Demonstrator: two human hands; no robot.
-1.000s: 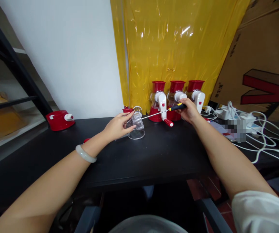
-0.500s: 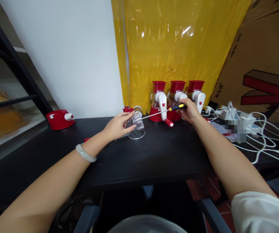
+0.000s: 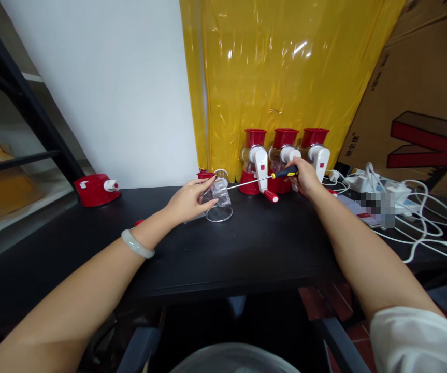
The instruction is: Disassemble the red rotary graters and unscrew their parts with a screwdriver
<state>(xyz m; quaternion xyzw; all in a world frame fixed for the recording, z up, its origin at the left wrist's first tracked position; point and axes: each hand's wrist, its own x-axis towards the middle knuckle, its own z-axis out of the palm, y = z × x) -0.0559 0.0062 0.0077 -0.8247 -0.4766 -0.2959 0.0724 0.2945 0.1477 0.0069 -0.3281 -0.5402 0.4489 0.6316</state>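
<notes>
My left hand [image 3: 191, 201] is curled around a clear plastic grater housing [image 3: 220, 198], steadying it on the black table. Its round rim [image 3: 219, 214] rests on the tabletop. My right hand [image 3: 304, 177] grips the black and yellow handle of a screwdriver [image 3: 283, 173], whose long metal shaft runs leftward. The tip meets the right side of the clear housing; the exact contact point is too small to make out. Just behind the housing are a ring-shaped drum part [image 3: 220, 176] and a red part [image 3: 205, 175], both partly hidden by my left hand.
Several red and white rotary graters [image 3: 255, 160] with hand cranks stand against the yellow sheeting [image 3: 285, 77]. A red grater base [image 3: 96, 190] sits at the left. White cables [image 3: 421, 228], chargers and a phone [image 3: 357, 210] lie at the right, before a cardboard box [image 3: 421, 93].
My right hand's fingers have shifted slightly on the screwdriver handle, which appears turned. The screwdriver tip and my left hand on the housing have stayed in place.
</notes>
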